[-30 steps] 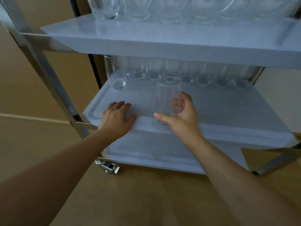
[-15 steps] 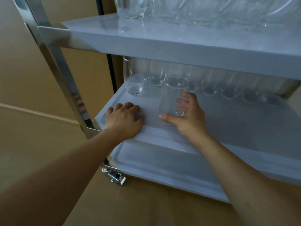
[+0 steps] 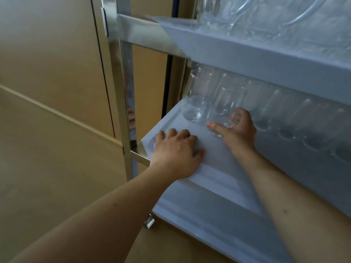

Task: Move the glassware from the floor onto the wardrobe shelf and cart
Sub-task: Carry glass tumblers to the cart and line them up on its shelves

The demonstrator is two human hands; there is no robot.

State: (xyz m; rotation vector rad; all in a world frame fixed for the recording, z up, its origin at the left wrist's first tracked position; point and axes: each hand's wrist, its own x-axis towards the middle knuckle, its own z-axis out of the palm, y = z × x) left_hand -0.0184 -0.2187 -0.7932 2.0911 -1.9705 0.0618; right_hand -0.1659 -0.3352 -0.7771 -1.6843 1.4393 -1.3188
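Note:
A clear stemless glass (image 3: pixel 226 105) stands upright on the cart's middle white tray (image 3: pixel 214 154), and my right hand (image 3: pixel 237 131) is wrapped around its lower part. Just to its left stands another clear glass (image 3: pixel 195 99) near the tray's back left corner. My left hand (image 3: pixel 176 152) lies flat, palm down, on the tray's front left part, holding nothing. A row of several more glasses (image 3: pixel 284 118) runs along the back of the same tray, partly hidden under the shelf above.
The top tray (image 3: pixel 256 52) carries more glassware (image 3: pixel 247 14) and overhangs the middle one. A chrome cart post (image 3: pixel 123 95) rises at the left. The bottom tray (image 3: pixel 218 221) sits below, with a caster (image 3: pixel 149 221) on the wooden floor. Wooden wardrobe panels (image 3: pixel 53 63) stand to the left.
My right hand has slid the held glass further back and left on the middle tray, close beside the corner glass. The view has swung to the left. My left hand stays flat on the tray.

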